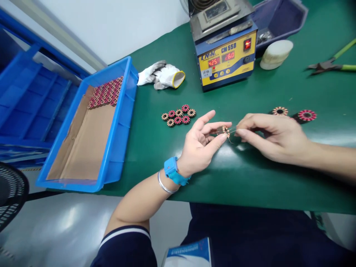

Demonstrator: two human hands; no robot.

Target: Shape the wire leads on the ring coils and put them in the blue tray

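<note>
Left hand (198, 148) grips the coil (226, 130) between thumb and fingers, just beside the right hand (274, 137), whose fingertips appear closed on its wires (233, 130) (pinch partly hidden); a hard tug there could bend them or pull the coil loose.

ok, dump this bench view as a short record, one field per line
left hand: pinches a coil between thumb and fingers
right hand: pinches the coil's thin wires
loose coils: eight in a cluster, left of the hands
tray: blue, packed coils at its far end, bare cardboard nearer
machine: yellow-fronted box, red digits lit
by machine: white gloves left; pliers right
surface: green table
</note>
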